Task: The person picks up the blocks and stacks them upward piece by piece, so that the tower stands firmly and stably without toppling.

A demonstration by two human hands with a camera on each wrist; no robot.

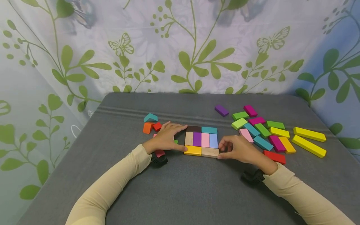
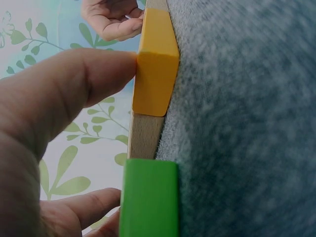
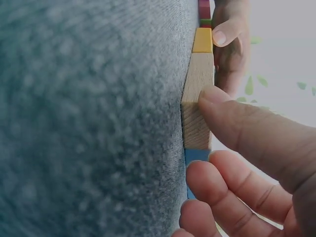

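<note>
Flat blocks lie edge to edge in a rectangle on the grey table. Its far row has a dark brown block (image 1: 194, 128) and a teal block (image 1: 209, 130). Tan, purple (image 1: 197, 139), pink (image 1: 205, 139) and light blue (image 1: 213, 140) blocks stand side by side in the middle. Nearest me are a golden-yellow block (image 1: 193, 150) and a plain wooden block (image 3: 198, 79). My left hand (image 1: 166, 139) spans the left side, thumb against the yellow block, fingertips by the brown one. The thumb of my right hand (image 1: 238, 148) touches the wooden block's outer corner, its bent fingers beside the light blue block.
Loose blocks in many colours lie on the right, including two long yellow blocks (image 1: 309, 134) and a red block (image 1: 274, 157). On the left are a teal triangular block (image 1: 151, 117), an orange block (image 1: 147, 127) and a green block (image 2: 150, 197) near my left hand. A patterned curtain (image 1: 157, 47) hangs behind.
</note>
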